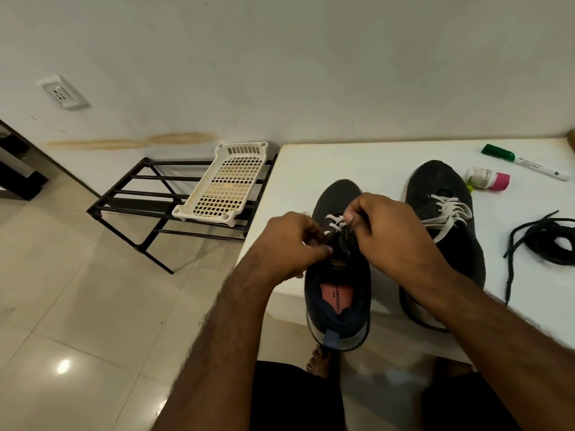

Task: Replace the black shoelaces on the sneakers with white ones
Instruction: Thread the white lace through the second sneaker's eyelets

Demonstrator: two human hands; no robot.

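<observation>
White tabletop (357,163) against a pale wall carries our work, with glossy floor tiles to the left. Our left hand (291,244) pinches something at the eyelets of the near sneaker (337,275), fingers curled tight; what exactly sits between them is hidden by the knuckles. Our right hand (384,227) curls over the same tongue area, thumb and forefinger pinching the white shoelace (334,222), which crosses the lower eyelets just beside our fingertips. This sneaker lies directly under both hands, toe pointing away from us, heel overhanging the table's near edge, its pink insole showing.

Just to its right stands the second sneaker (441,237), already threaded with a white lace (445,213) in loose crossings. Further right, well apart from our hands, the black shoelaces (541,241) lie in a loose tangle, one end trailing towards the table edge. Near the far right corner lie a green-capped marker (525,161) and a small bottle with a pink cap (487,178).

Beside the table, on the floor, a black metal rack (149,200) holds a white perforated plastic tray (224,181), tilted along its bars. Both sneakers are dark, soft-looking fabric; the white laces are flat, the black ones round and cord-like.
</observation>
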